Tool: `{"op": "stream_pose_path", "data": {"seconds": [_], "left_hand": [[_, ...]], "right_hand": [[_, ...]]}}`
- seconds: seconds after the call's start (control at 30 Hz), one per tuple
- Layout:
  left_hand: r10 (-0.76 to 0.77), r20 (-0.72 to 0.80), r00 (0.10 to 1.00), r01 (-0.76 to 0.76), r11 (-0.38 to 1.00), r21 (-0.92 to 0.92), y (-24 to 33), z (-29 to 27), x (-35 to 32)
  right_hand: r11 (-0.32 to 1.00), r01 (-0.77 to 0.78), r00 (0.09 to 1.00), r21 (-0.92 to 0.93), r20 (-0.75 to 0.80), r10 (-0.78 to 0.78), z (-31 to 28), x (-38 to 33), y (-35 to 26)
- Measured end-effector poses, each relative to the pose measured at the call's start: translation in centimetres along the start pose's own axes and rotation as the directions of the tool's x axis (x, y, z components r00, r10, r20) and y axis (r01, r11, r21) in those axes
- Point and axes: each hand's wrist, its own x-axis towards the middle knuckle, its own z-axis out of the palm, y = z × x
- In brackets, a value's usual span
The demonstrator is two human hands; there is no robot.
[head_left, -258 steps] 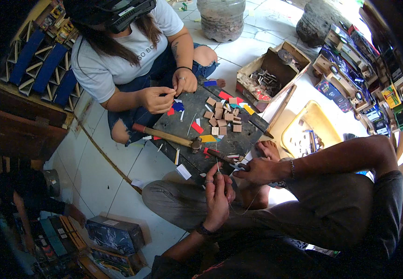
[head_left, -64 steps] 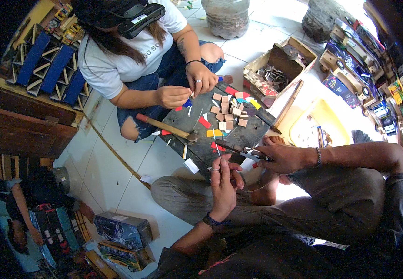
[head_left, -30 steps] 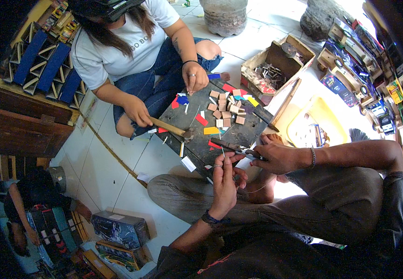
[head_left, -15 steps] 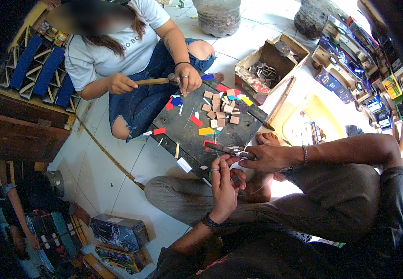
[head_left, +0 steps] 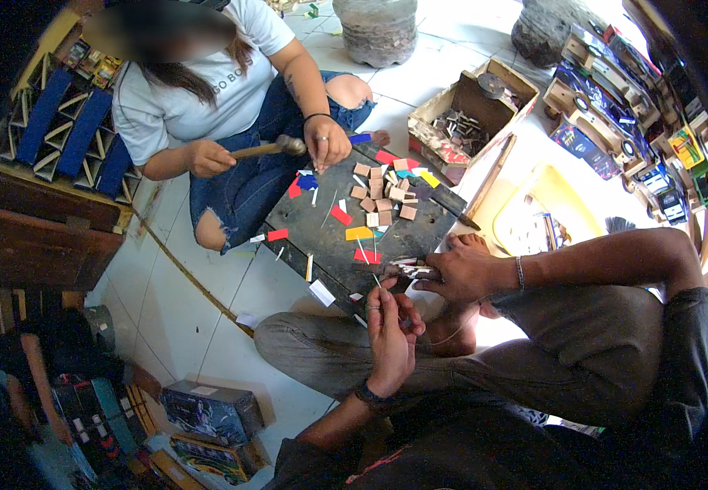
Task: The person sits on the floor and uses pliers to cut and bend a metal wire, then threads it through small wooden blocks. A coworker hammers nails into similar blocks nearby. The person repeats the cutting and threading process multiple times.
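Left grip pinched a thin wire, long axis toward eleven o'clock; right grip, at two o'clock, held a blurred metal tool beside it.

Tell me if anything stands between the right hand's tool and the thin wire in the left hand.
Nothing visible does. The left hand pinches the thin wire, whose end sticks out past the fingertips; the tool in the right hand is close by on the right. Whether tool and wire touch, I cannot tell.
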Motion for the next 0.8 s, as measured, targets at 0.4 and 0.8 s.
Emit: {"op": "stream_pose_path", "data": {"seconds": [0.4,0.8], "left_hand": [[-0.068,-0.064,0.996,0.064,0.996,-0.053,-0.4,-1.2,-0.2],[-0.021,0.005,1.000,0.022,0.985,-0.174,-0.9,-0.8,-0.6]], "right_hand": [[0.989,0.129,0.990,0.075,0.046,-0.132,-0.8,-0.6,0.2],[0.976,-0.089,0.979,0.200,0.196,0.049,-2.6,-1.7,-0.3]]}}
